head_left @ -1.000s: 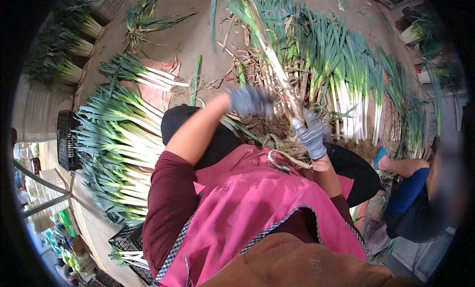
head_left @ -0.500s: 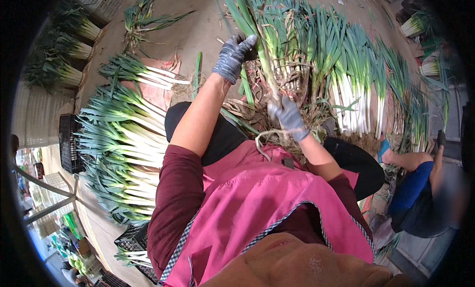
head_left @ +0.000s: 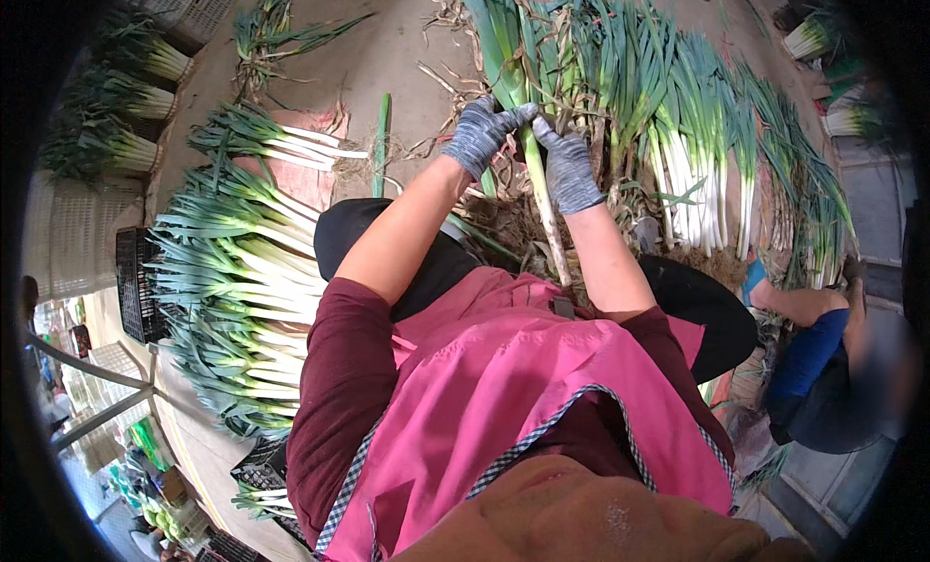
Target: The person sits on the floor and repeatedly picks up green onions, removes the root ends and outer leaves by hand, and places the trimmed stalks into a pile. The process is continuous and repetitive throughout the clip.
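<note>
A leek (head_left: 542, 190) slants in front of me, its green leaves pointing away and its dirty pale root end down near my lap. My left hand (head_left: 480, 136), in a grey knitted glove, is closed around it where the leaves begin. From the other side my right hand (head_left: 570, 165), gloved alike, is closed with thumb and fingertips against the stalk beside the left thumb. Exactly what the right fingertips pinch is partly hidden. Dry leaf scraps and roots lie beneath the leek. Just beyond it stands a row of leeks (head_left: 620, 78) with withered outer leaves.
Cleaned leeks (head_left: 262, 300) lie piled on my left, white ends toward me. A black crate (head_left: 136, 281) stands beyond them. White-stalked leeks (head_left: 693, 194) stretch to the right, where another person (head_left: 823, 359) sits. Bundled leeks (head_left: 131, 102) stand at far left.
My right hand has moved up from the root end to beside my left hand. Both hands now meet at the upper stalk, and the leek has shifted slightly right and toward me.
</note>
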A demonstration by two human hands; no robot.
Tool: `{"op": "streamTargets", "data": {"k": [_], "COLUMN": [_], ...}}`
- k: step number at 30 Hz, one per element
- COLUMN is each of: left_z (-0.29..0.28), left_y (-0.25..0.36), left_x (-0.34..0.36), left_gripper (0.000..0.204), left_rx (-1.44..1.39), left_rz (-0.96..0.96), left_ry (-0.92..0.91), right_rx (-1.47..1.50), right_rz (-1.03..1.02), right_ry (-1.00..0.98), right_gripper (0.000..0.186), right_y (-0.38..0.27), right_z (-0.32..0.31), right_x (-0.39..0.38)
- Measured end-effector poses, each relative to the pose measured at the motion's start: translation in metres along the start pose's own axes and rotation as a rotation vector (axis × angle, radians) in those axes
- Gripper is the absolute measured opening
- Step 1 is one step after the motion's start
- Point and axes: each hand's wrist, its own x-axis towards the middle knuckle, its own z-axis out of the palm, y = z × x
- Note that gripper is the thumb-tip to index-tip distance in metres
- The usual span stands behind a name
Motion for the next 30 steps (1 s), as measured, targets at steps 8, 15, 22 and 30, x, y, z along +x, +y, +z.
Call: {"op": "streamTargets", "data": {"k": [8,15,22,30], "left_z": [0.000,-0.002,-0.037,-0.106], "left_y": [-0.013,-0.010,-0.015,0.013], "left_x": [0.007,0.008,0.027,0.050], "left_gripper": [0.029,0.026,0.025,0.021], "left_rx": [-0.117,-0.195,-0.297,-0.484], "left_rz": [0.043,-0.025,-0.031,0.182], "left_ry": [-0.033,0.022,0.182,0.364], "right_rx": [-0.090,-0.578,-0.569,-2.239], "right_rz": [-0.065,-0.095,-0.482,-0.373], "right_ry": [-0.074,0.119,-0.249,-0.662], "right_gripper": [0.030,0.037,0.025,0.032], "right_y": [-0.008,-0.022,0.016,0.103], "right_z": [-0.008,0.012,-0.046,-0.290], "right_x": [-0.001,-0.028,-0.061,-0.100]}}
